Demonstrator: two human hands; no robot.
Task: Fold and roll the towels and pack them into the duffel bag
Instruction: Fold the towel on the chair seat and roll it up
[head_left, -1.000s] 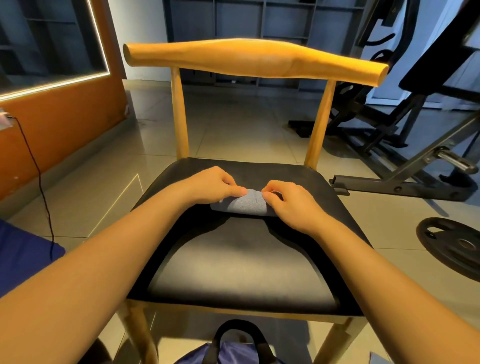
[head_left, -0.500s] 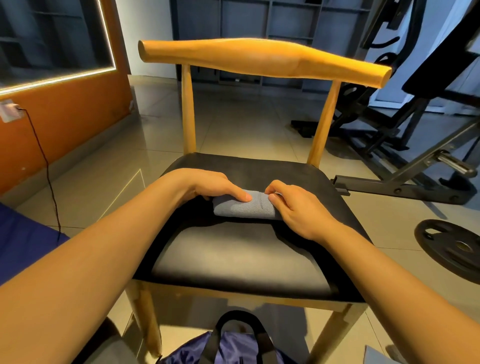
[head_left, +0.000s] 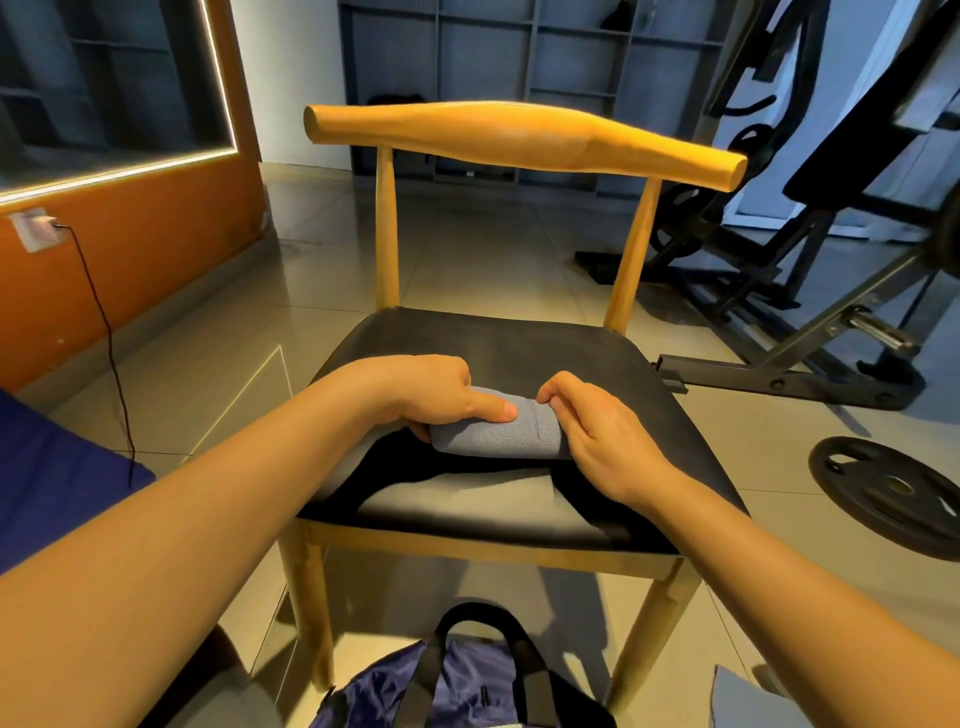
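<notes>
- the rolled grey towel (head_left: 514, 434) was lying flat between the hands a second ago; now its left end looks raised a little off the seat.
- the left hand (head_left: 431, 395) has shifted from pressing that end to grasping it, thumb along the top and fingers tucked beneath.
- the right hand (head_left: 602, 431) pinches the other end with curled fingers.
- judged from this, rolling is finished and the roll is ready for packing.
- the blue duffel bag (head_left: 472, 680) sits on the floor below and nearer than both hands, under the chair's front edge.
- the surface beneath the hands is a chair's black padded seat (head_left: 519, 343).
- a glossy tiled floor (head_left: 467, 249) lies beyond the hands, an orange wall (head_left: 130, 249) with a dangling cable (head_left: 106, 332) to their left, and a weight bench (head_left: 779, 374) and weight plate (head_left: 893, 493) to their right.
</notes>
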